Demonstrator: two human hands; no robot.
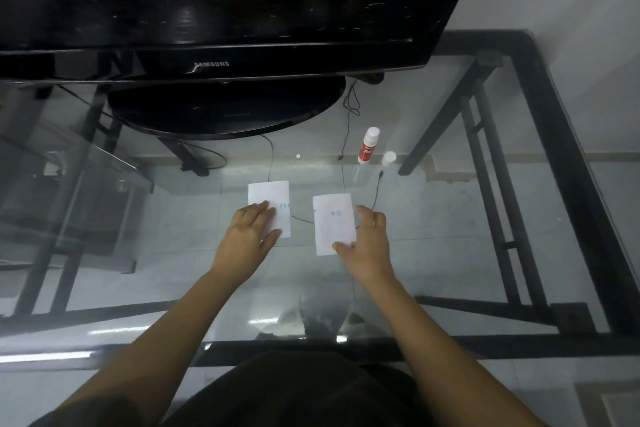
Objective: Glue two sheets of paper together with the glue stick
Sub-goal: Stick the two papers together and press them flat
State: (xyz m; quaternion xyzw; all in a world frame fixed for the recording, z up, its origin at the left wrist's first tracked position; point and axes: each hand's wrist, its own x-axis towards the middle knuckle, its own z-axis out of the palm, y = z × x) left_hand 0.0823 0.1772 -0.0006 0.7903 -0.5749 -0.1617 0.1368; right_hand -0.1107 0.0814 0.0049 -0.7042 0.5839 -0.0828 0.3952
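Two small white sheets of paper lie side by side on the glass table. My left hand (247, 236) rests flat on the left sheet (273, 194), covering its lower left part. My right hand (367, 243) touches the right sheet (332, 222) at its right edge and bottom corner, with the thumb on the paper. A white glue stick (367, 146) with a red label stands upright beyond the right sheet, uncapped as far as I can tell. Its white cap (388, 159) stands just right of it.
A black monitor (207, 10) on a round black base (225, 107) fills the far half of the glass table (450, 218). Thin black cables (377, 184) run under or along the glass between the sheets. The black table frame (554, 149) runs down the right side.
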